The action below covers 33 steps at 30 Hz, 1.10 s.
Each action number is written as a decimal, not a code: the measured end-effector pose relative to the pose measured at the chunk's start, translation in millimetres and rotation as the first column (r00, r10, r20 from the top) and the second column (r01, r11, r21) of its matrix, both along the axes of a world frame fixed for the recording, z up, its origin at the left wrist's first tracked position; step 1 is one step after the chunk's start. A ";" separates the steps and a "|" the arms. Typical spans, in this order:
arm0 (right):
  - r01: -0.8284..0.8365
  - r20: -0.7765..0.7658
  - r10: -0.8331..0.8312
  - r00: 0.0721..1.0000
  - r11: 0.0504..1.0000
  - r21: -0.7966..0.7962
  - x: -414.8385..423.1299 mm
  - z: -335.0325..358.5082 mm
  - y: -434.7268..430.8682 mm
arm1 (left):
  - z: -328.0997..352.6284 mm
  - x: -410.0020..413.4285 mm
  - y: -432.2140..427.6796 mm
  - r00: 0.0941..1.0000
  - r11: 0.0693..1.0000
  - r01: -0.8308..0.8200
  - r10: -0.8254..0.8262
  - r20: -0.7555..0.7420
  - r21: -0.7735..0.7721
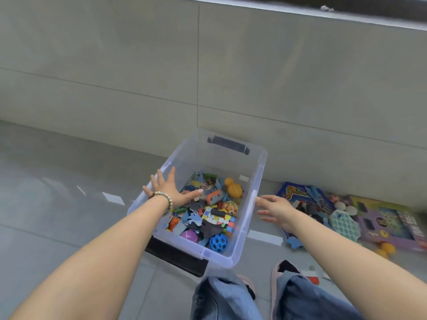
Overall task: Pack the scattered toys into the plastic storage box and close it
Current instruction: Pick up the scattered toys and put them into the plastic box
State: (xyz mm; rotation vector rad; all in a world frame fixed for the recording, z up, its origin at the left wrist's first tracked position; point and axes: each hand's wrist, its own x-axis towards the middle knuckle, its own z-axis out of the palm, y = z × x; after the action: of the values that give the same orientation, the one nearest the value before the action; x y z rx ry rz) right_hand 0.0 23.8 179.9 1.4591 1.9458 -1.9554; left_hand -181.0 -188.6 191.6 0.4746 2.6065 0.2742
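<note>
Loosely splayed, left hand [169,191] and right hand [275,209] flank the translucent storage box [259,179] holding bright toys [215,215].

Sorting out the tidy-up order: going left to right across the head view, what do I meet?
Left hand → blue holed ball in the storage box → right hand → teal bubble toy → purple game box.

Soft, even daylight, glare patches on the floor [57,204], edges blurred and wide-angle-bent.
</note>
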 end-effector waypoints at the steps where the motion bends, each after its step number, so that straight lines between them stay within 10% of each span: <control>1: -0.026 0.035 0.026 0.999 1.000 -0.003 5.5 9.5 5.1 | 6.9 8.3 4.0 1.000 0.999 0.016 -0.015 -0.015 0.032; 10: -0.065 0.099 0.054 0.994 0.992 0.113 120.5 103.6 74.1 | 79.1 131.7 100.6 0.905 0.852 0.316 -0.402 0.136 0.416; 26: -0.028 0.178 0.029 0.984 1.000 -0.010 299.3 -86.7 120.7 | -99.6 264.6 240.3 0.523 0.540 0.841 -0.819 0.235 0.010; 33: -0.072 0.104 0.067 0.992 0.996 0.049 300.5 -203.1 96.7 | -210.7 281.4 236.6 0.694 0.716 0.696 -0.690 0.206 0.058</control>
State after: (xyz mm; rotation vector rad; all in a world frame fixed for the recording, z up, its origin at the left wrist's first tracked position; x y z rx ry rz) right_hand 300.5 120.5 -23.2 1.4516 1.9904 -1.7778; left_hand 100.5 48.0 -19.1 1.2991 2.0257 0.0251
